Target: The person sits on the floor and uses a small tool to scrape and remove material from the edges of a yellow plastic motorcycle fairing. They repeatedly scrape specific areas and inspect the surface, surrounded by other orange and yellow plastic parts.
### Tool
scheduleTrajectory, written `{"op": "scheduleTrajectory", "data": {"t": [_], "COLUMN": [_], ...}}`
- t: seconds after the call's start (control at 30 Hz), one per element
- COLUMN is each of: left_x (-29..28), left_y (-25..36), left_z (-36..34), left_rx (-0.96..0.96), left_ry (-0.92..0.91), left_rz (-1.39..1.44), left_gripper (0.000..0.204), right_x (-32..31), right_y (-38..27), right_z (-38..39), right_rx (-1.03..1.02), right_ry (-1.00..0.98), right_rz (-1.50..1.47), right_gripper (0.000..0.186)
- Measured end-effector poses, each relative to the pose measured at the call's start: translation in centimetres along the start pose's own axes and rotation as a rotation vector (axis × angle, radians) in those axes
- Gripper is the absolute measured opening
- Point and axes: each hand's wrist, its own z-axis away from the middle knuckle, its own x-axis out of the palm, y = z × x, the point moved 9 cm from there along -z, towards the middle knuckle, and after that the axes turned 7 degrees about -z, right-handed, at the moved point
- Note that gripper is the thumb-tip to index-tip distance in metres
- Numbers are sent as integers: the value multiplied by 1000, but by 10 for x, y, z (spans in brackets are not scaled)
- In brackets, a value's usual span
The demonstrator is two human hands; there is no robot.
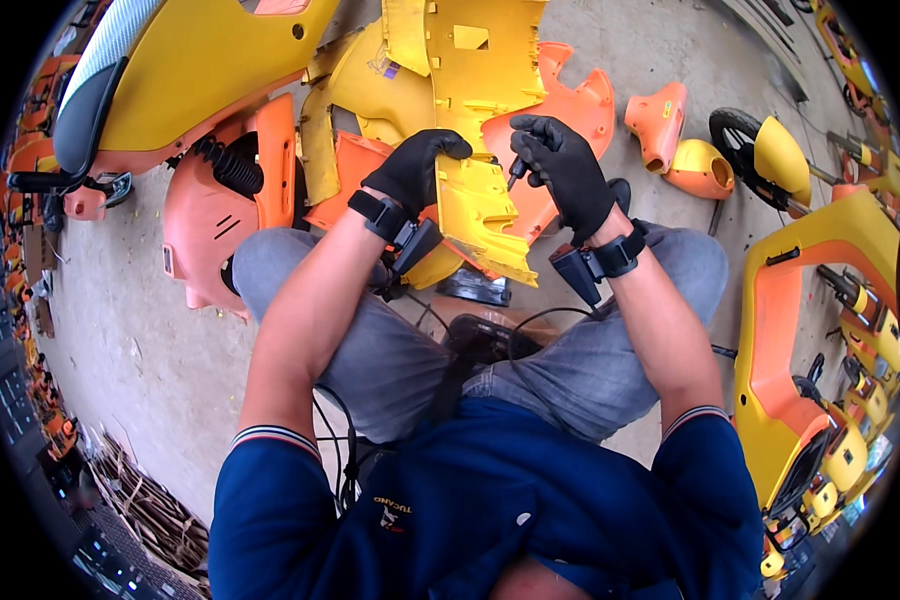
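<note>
A yellow plastic panel (pixel 485 225) with ribs and clips lies across the space between my bent knees, below a taller yellow piece (pixel 490 60). My left hand (pixel 418 168), in a black glove, is closed on the panel's left side. My right hand (pixel 560 170), also gloved in black, grips a screwdriver (pixel 516 172) whose shaft points down at the panel's right side; its tip is too small to make out. A pink-orange shell (pixel 580 95) and further yellow and orange parts lie beneath and behind these pieces.
Scooter body parts (pixel 200 230) sit left, under a large yellow fairing (pixel 190 70). Small cowls (pixel 655 125) and a front wheel (pixel 735 150) are at back right. A yellow-orange frame (pixel 765 330) stands right, beside rows of yellow vehicles. Cables hang by my legs. Branches (pixel 140 490) lie bottom left.
</note>
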Motion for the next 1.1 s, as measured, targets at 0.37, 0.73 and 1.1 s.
{"op": "scheduleTrajectory", "data": {"t": [0.37,0.73,1.1], "left_x": [1,-22,5], "left_y": [-27,-25,7], "left_z": [3,-10,15], "left_rx": [-251,369,714], "left_ry": [-44,-180,-210], "left_rz": [124,-796,-1145], "left_gripper": [19,36,36], "right_x": [-22,6,9], "right_y": [-11,9,13], "right_z": [8,33,32], "right_rx": [93,201,12], "right_ry": [9,-284,-379], "right_rz": [-43,401,632], "right_gripper": [27,24,23]}}
